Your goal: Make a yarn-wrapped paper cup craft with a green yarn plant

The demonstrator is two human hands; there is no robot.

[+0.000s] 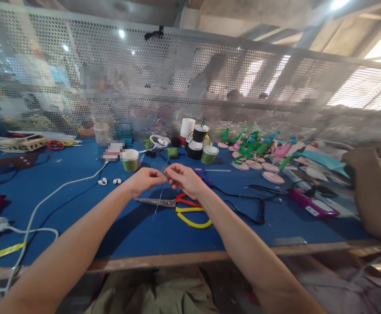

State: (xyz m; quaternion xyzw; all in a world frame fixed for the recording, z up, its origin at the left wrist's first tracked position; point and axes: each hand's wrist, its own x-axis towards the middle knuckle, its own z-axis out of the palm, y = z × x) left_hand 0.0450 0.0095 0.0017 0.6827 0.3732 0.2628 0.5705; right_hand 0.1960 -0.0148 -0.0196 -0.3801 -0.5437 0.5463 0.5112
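from my remote seat, i see both bare hands meet over the middle of the blue table [138, 235]. the left hand [146, 178] and the right hand [185, 179] are each pinched closed, fingertips nearly touching, on a thin strand [158, 199] that hangs from the pinch down past the blades. whether it is wire or thread i cannot tell.

directly under the hands lie scissors [159, 202], blades pointing left, their red and yellow handles partly hidden by the right wrist. a black cable [246, 208] snakes from beside the right forearm toward a magenta device [311, 206] at the right.

behind the hands sit a green spool [172, 152], a green cup [130, 160], a stack of white cups [188, 127] and dark tubs [195, 150]. two white earbuds [108, 181] lie left of the left hand, beside a white cable [43, 203] that runs off toward the near edge. green foam flowers on pink discs [254, 150] crowd the far right of the table. a woven basket [16, 141] rests far left.

a perforated metal screen [177, 74] closes off the back of the bench; the figures beyond it are blurred. a brown fabric bulk [373, 196] juts in at the right edge.
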